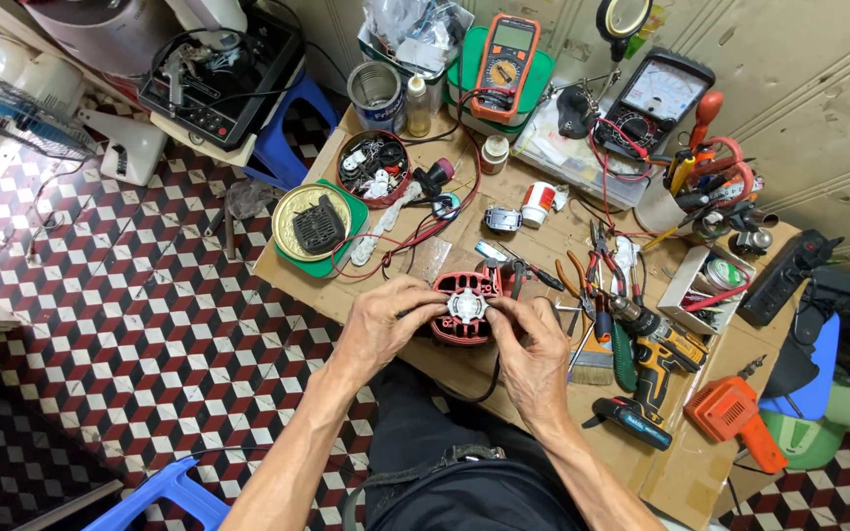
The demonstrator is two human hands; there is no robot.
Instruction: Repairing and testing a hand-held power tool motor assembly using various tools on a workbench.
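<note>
Near edge of the worktop (700, 462): my left hand (386, 320) and right hand (533, 344), each grip clamped on the red motor housing (464, 310), which I judge best kept level while fingertips (489, 307) seat its white centre piece (466, 307).

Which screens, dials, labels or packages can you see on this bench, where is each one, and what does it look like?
Digital multimeter: top centre, orange case, grey screen, round dial.
Analog meter: top right, black case, white dial face.
Tin can: upper left of bench, open, silver with a blue label.
Small bottle: beside the can, pale, yellowish label.
Cardboard box: right side, open, white, holding small parts.
</note>
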